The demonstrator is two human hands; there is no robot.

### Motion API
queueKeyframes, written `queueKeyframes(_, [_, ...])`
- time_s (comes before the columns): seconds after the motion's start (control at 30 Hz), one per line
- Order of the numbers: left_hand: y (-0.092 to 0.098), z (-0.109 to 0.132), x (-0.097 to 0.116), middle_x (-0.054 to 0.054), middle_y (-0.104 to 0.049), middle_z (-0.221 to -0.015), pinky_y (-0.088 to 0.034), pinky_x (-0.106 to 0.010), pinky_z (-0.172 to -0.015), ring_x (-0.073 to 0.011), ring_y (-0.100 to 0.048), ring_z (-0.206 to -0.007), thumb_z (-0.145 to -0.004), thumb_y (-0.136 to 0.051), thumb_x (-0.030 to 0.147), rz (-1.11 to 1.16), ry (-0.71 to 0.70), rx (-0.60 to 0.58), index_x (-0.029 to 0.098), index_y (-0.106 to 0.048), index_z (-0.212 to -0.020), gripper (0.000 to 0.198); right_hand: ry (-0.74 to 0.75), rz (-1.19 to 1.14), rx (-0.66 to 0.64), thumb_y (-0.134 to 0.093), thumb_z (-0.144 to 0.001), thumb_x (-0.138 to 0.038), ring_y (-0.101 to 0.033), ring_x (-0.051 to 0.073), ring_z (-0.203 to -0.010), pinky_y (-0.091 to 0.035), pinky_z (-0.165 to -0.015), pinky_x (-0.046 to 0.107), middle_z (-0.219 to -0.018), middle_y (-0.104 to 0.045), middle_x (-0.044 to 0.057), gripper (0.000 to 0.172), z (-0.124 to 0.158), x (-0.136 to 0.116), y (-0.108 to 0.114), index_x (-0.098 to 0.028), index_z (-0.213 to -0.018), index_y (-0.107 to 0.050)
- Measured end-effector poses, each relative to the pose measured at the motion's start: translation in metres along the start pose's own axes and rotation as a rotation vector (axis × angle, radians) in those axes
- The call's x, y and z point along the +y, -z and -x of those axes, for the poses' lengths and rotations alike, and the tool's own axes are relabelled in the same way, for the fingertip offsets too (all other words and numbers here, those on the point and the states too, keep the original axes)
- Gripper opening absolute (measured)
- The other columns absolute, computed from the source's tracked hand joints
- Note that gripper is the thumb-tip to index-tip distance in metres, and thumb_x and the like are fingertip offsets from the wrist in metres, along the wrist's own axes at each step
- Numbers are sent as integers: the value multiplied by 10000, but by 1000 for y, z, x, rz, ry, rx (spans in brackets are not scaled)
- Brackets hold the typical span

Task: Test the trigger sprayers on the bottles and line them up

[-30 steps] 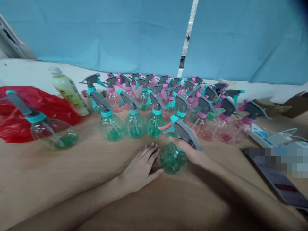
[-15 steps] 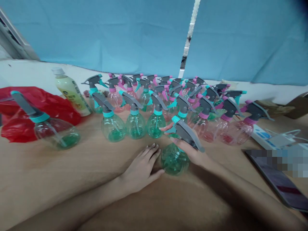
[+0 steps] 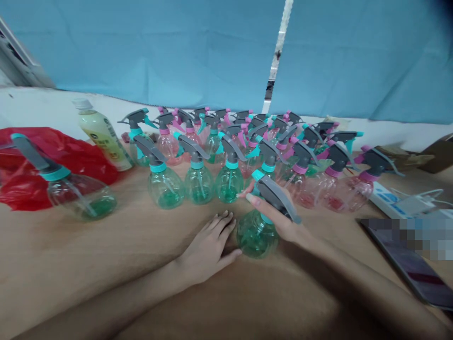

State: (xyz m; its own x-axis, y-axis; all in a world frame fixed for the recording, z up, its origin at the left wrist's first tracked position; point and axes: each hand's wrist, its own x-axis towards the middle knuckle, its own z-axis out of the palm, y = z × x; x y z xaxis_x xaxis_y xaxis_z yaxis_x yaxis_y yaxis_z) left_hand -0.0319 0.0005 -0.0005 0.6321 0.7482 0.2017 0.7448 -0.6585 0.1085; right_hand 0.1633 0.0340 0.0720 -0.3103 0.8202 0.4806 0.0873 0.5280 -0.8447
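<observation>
My right hand (image 3: 279, 219) is wrapped round the neck of a green spray bottle (image 3: 256, 236), which stands on the table just right of centre. The bottle has a teal collar and nozzle and a grey trigger head. Palm down, my left hand (image 3: 208, 245) lies on the table to its left, fingers spread, thumb tip close to the bottle's base. Behind both hands is a row of spray bottles, among them a green one (image 3: 229, 184) and a pink one (image 3: 329, 189).
At the left a single green spray bottle (image 3: 83, 196) stands before a red plastic bag (image 3: 24, 165) and a leaning drink bottle (image 3: 106, 137). A dark tablet (image 3: 406, 264) and a white power strip (image 3: 384, 198) lie at the right.
The right thumb has shifted slightly up and left across the bottle's neck. The left hand and the held bottle stay where they were.
</observation>
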Motion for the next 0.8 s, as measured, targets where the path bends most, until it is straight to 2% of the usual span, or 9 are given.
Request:
queueKeyframes(0.33, [0, 1, 0, -180, -404, -1424, -292, -441, -1077, -282, -325, -1338, -936, -413, 526, 31, 10, 8, 52, -381, -1367, 641, -3, 20, 56, -578, -852, -389, -521, 118, -590, -443, -601, 262, -643, -500, -41, 158, 2, 5, -1, -234, -825, -568])
queueKeyframes(0.53, [1, 1, 0, -181, -396, -1429, -282, -441, -1080, -283, -318, -1341, -939, -415, 516, 35, 12, 2, 64, -373, -1373, 628, -23, -2, -25, -587, -846, -393, -562, 148, -693, -473, -722, 311, -759, -571, -9, 161, 0, -2, 1, -248, -916, -586])
queueKeyframes(0.63, [2, 0, 1, -188, -402, -1423, -283, -438, -1081, -284, -319, -1340, -939, -424, 508, 36, 7, -1, 43, -381, -1365, 632, -34, -22, -33, -582, -851, -384, -545, 162, -693, -476, -767, 342, -699, -541, -17, 155, 1, -4, 1, -264, -949, -582])
queueKeyframes(0.8, [2, 0, 1, -193, -413, -1414, -299, -447, -1071, -292, -337, -1329, -935, -420, 520, 33, 14, -1, 40, -391, -1357, 639, -24, -42, -14, -596, -840, -367, -522, 153, -653, -479, -744, 345, -771, -580, -6, 155, 4, -1, 0, -267, -958, -585])
